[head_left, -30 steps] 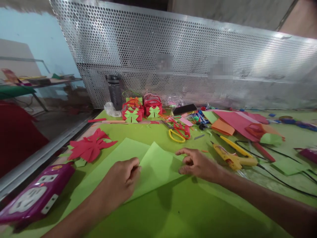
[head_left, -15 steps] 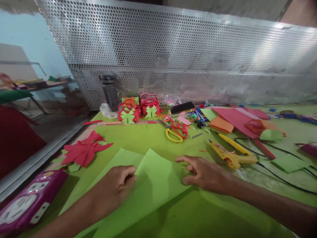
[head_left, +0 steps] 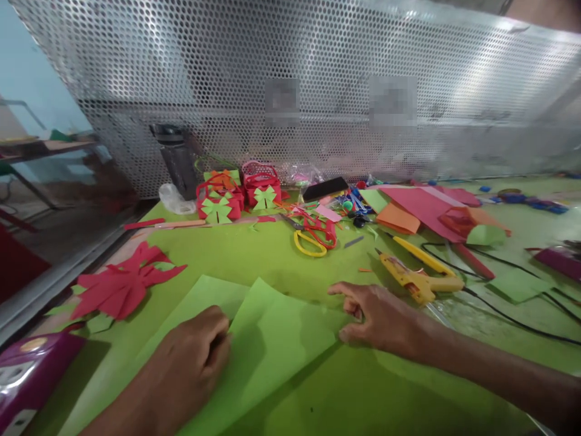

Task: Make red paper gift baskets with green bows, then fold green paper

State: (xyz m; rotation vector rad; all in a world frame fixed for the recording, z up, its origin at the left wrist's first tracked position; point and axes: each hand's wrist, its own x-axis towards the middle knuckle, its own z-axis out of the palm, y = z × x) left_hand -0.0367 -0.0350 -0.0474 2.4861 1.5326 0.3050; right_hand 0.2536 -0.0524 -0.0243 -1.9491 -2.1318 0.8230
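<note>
Two light green paper sheets lie overlapped on the green tabletop, the upper green paper partly over the lower sheet. My left hand is closed at the upper sheet's left edge, fingers curled in; it hides the part it grips. At the right corner of that sheet is my right hand, its index finger stretched forward and its thumb apart below, the other fingers bent. Whether the thumb touches the paper I cannot tell.
Left lie red paper petals and a purple power strip. Yellow-handled scissors sit ahead. A yellow glue gun with a black cord lies right. Behind stand red paper baskets, a bottle and a perforated metal panel.
The view has shifted, so most things sit further left in it. My left hand has turned more knuckles-up along the sheet's left edge. The right hand stays at the right corner.
</note>
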